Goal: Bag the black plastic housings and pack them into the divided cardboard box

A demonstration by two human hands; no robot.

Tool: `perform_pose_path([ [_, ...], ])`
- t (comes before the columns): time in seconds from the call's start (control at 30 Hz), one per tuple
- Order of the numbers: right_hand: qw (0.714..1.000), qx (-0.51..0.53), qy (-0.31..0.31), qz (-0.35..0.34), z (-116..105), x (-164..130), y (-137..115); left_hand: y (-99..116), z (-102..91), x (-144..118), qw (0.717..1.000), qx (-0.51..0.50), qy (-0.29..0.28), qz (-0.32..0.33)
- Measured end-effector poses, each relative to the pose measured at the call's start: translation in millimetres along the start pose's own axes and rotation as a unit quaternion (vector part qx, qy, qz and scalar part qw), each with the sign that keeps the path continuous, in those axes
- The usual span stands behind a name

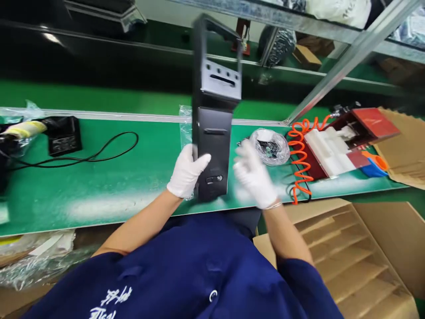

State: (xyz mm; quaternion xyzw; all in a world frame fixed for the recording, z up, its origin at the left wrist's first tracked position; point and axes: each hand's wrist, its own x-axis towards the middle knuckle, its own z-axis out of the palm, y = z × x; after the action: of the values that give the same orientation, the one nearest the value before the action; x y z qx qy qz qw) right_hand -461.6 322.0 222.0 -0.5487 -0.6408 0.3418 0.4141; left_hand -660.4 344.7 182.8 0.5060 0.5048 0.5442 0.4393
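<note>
A tall black metal housing (214, 110) stands upright on the green bench (99, 177), with a slot and holes on its upper face and a latch near its base. My left hand (187, 172), in a white glove, grips the housing's lower left edge. My right hand (255, 175), also gloved and blurred by motion, hovers just right of the housing with fingers spread and nothing in it. A clear plastic bag of small dark parts (269, 146) lies right behind that hand.
An orange coiled air hose (299, 155) and a red-and-white fixture (341, 141) sit at the right. A black adapter with a cable (63, 135) lies at the left. A cardboard box with dividers (348, 257) stands at the lower right. A metal frame post (345, 57) slants overhead.
</note>
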Motion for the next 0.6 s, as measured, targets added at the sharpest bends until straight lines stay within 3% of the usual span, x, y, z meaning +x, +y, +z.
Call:
perform_pose_path([
  [0.03,0.998,0.007,-0.05,0.028,29,-7,5,-1,-1.5,2,0.999,-0.02,0.047,0.007],
  [0.1,0.998,-0.012,-0.034,0.058,73,-15,11,-2,-2.5,4,0.993,-0.049,0.104,0.018],
  [0.2,0.999,-0.01,0.002,0.031,99,-11,14,-1,-1.2,3,0.988,-0.071,0.136,0.03],
  [0.3,1.0,0.015,0.01,-0.007,95,-2,17,-1,1.2,0,0.985,-0.09,0.142,0.026],
  [0.47,0.997,0.065,0.038,-0.014,75,-1,21,2,5.3,5,0.99,-0.04,0.134,0.029],
  [0.6,0.987,0.142,0.075,-0.001,57,-6,11,5,14.1,14,0.994,-0.065,0.03,0.086],
])
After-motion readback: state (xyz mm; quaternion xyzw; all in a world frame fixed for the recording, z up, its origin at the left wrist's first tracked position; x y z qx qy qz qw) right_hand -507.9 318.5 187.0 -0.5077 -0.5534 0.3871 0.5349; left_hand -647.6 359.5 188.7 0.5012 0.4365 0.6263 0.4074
